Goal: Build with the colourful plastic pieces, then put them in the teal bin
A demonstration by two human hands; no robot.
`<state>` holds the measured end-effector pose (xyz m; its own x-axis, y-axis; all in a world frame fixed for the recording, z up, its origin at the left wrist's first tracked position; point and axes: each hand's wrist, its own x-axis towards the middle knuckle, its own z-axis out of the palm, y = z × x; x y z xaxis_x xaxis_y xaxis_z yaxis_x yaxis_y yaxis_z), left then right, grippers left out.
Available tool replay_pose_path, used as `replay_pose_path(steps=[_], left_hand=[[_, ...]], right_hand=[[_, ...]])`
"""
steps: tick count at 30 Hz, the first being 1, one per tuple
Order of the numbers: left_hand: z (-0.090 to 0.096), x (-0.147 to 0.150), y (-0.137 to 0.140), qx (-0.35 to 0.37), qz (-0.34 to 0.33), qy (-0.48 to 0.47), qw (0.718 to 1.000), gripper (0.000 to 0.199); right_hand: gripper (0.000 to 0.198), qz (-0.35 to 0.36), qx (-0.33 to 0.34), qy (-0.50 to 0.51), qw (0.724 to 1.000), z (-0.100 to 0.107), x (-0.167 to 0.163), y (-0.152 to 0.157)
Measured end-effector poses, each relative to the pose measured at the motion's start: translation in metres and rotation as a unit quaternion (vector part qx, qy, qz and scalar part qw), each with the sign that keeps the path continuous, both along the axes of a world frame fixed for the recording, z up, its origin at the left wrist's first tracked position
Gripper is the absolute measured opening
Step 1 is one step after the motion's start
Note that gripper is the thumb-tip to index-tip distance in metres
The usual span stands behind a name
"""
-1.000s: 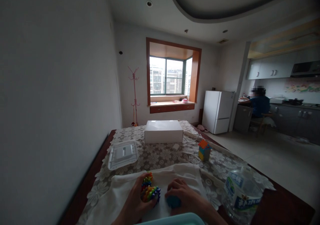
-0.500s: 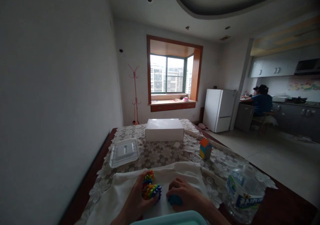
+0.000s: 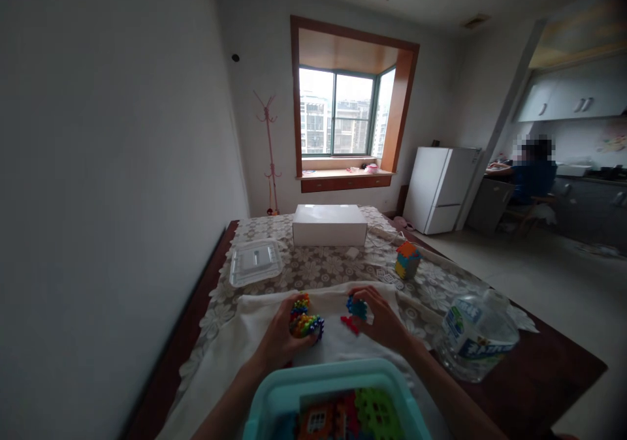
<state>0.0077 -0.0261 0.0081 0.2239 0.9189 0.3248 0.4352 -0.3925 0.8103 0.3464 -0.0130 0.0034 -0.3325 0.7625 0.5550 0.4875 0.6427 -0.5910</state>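
My left hand [image 3: 282,330] clasps rainbow toy [image 3: 308,326]; right hand [image 3: 382,316] pinches blue piece [image 3: 360,309] near far-right corner of cloth [image 3: 333,316] — squeezing too hard might break toy apart.

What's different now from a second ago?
The view has tipped down, showing more of the teal bin. The right hand has shifted slightly away from the wearer, its fingers now holding the blue piece more upright, and a red piece has come into sight beside it. The left hand still grips the multicoloured toy; the white box and bottle stayed put.
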Motion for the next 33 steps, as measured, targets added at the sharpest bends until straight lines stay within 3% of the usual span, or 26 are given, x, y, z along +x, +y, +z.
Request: replay_pose_path(steps=[3,7,10,14,24,29,31,33], left_hand=[[0.0034,0.0022,-0.0017,0.0,-0.003,-0.002,1.0,0.082],[0.0058,0.0038,-0.0033,-0.006,-0.001,-0.008,1.0,0.085],[0.0065,0.0042,-0.0041,-0.003,0.0,-0.005,1.0,0.084],[0.0063,0.0045,-0.0044,-0.002,-0.002,0.003,1.0,0.083],[0.0042,0.0049,-0.0038,0.004,-0.002,0.005,1.0,0.083],[0.005,0.0048,-0.0038,0.0,-0.005,0.016,1.0,0.085],[0.0055,0.0048,-0.0038,-0.001,-0.008,0.016,1.0,0.084],[0.006,0.005,-0.0039,-0.004,-0.009,0.014,1.0,0.084]], right_hand=[[0.015,0.028,-0.035,-0.076,0.996,0.0028,0.0058,0.0004],[0.042,0.024,-0.112,-0.176,0.978,0.0026,0.0064,-0.0019],[0.042,-0.004,-0.151,-0.2,0.968,0.0015,0.006,-0.0031],[0.031,-0.016,-0.144,-0.206,0.968,-0.0011,0.0065,-0.0024],[0.028,-0.033,-0.132,-0.205,0.969,0.0074,0.0085,-0.0061],[0.032,-0.035,-0.169,-0.125,0.977,0.0054,0.0061,-0.0033],[0.035,-0.008,-0.201,-0.025,0.979,0.0052,0.0027,-0.001],[0.045,0.055,-0.246,0.131,0.959,0.0073,-0.0012,-0.0017]])
